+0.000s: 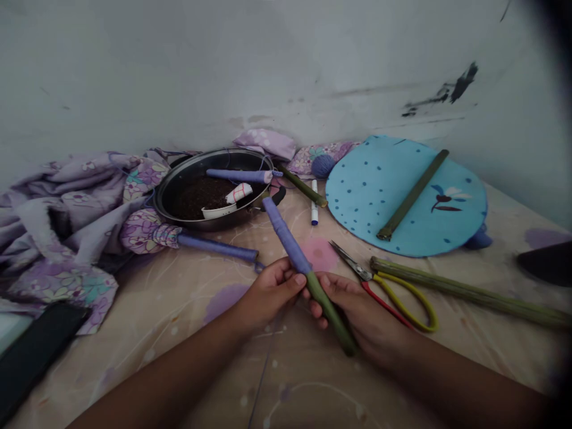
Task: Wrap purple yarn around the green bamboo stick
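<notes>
A green stick (pixel 330 313) partly wrapped in purple yarn (pixel 286 238) lies slanted between my hands. My left hand (pixel 270 292) pinches it where the purple wrap ends. My right hand (pixel 357 310) is closed round the bare green lower part. A thin purple thread runs down from the stick toward me. Both hands hover just above the patterned cloth surface (pixel 179 298).
A metal pan (pixel 179 179) holds dark soil, a wrapped stick and a white cup. Scissors (pixel 384 292), a marker (pixel 314 205), a blue round fan (pixel 402 196), green stalks (pixel 469 295), another wrapped stick (pixel 214 247), purple floral cloth (pixel 67 226) and a dark phone (pixel 36 351) lie around.
</notes>
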A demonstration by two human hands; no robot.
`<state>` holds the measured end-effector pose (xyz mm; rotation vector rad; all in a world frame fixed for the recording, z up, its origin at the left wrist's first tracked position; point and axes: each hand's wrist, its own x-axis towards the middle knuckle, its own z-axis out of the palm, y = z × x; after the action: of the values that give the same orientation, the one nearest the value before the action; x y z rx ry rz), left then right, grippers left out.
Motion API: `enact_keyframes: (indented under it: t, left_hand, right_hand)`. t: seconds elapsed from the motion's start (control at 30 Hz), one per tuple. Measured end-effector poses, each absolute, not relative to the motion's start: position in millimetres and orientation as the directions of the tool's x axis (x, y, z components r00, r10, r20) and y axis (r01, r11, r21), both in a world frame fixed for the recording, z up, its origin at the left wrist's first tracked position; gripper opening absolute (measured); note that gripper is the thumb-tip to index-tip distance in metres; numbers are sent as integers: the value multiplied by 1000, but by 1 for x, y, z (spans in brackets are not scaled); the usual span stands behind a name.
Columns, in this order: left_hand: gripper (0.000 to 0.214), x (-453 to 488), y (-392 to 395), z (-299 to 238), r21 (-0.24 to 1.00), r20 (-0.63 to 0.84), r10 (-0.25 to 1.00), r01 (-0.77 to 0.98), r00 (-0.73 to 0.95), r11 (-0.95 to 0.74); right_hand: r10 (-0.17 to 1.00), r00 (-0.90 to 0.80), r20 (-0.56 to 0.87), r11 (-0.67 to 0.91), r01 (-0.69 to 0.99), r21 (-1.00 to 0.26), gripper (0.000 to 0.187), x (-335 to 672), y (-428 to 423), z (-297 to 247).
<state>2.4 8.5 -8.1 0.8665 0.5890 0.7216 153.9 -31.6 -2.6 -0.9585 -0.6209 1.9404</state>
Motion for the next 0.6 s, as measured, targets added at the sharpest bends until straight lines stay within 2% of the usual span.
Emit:
enact_keyframes:
  t: [0.1,0.27,0.43,0.6]
  left_hand:
    - [24,4,8,-7,824,-156,756,-339,636,455]
    - [32,6,8,-7,859,-182,798,-302,574,414]
    - [33,6,10,-4,853,-181,826,-332,534,402]
    - [32,4,11,-3,842,-153,794,-343,589,416]
  right_hand:
    - [863,-326,-385,-504,-512,-695,24,153,-32,-1]
    - [870,-322,-373,-491,-507,-708,39,154,-34,-4]
    - [859,-327,-394,-509,-455,-731,30,157,-32,-7]
    - [853,-345,-392,-519,-469,-715,28,158,-30,-6]
